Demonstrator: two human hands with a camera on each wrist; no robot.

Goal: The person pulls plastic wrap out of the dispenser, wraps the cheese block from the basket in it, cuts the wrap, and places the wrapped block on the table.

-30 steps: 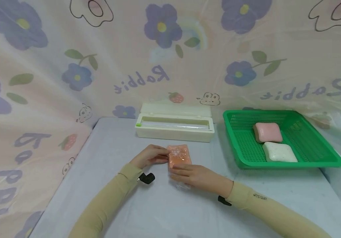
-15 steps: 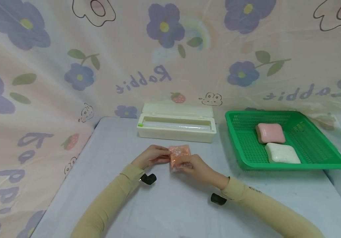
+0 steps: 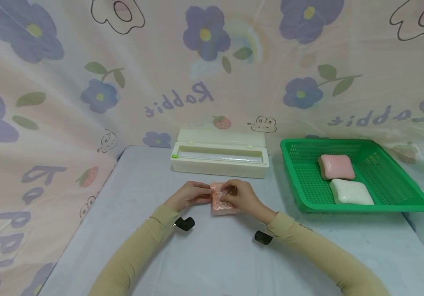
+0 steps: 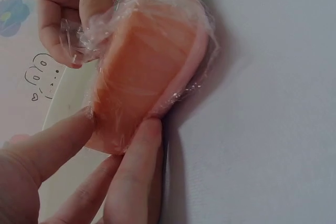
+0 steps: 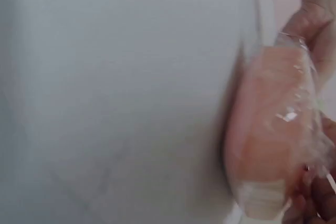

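Observation:
An orange-pink bar of soap, wrapped in clear plastic film, lies on the table in front of the white box. My left hand holds its left side; in the left wrist view, thumb and fingertips press against one end. From the right, my right hand reaches over the bar, fingers bent. Crumpled plastic wrap gathers at those fingers, which pinch it at the bar's upper edge. Glossy film also covers the soap in the right wrist view, where its surface looks blurred.
Behind the hands stands an open white box with a roll of film inside. A green basket to the right holds a pink soap and a white soap. A patterned curtain hangs behind the table.
My right hand has moved from the bar's near edge up over its top, drawing the loose film over the soap. The left hand stays at the left side.

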